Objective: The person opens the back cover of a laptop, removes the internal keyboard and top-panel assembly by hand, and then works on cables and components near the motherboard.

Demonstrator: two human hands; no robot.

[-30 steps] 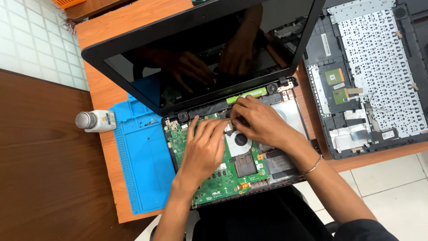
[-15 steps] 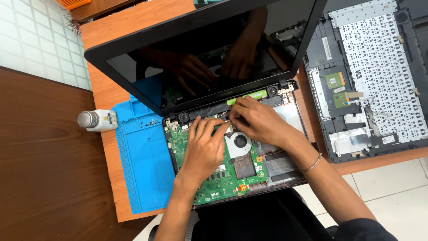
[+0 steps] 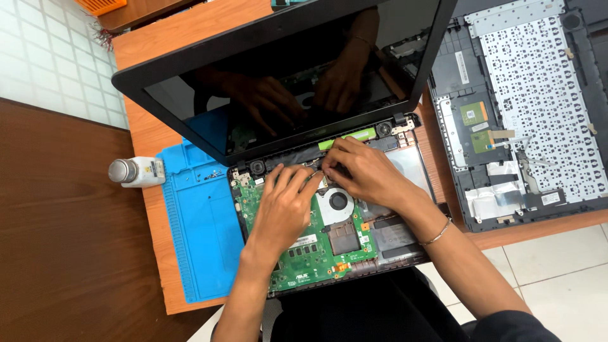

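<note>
Opened laptop (image 3: 329, 209) sits at the near edge of the wooden desk (image 3: 190, 38), its base overhanging toward the person's lap. Little room behind: the raised screen (image 3: 285, 69) leans over the hands. Blue mat (image 3: 199, 234) lies under and left of it; white bottle (image 3: 136, 171) at the desk's left edge. Detached keyboard cover (image 3: 532, 107) lies face down just to the right.

Green motherboard (image 3: 316, 250) exposed, round fan (image 3: 335, 202) mid-board. Left hand (image 3: 285, 212) lies flat, fingers spread, tips near the hinge. Right hand (image 3: 367, 174) has fingers curled together at the hinge edge; what they pinch, cannot tell.

White tiled floor around.
</note>
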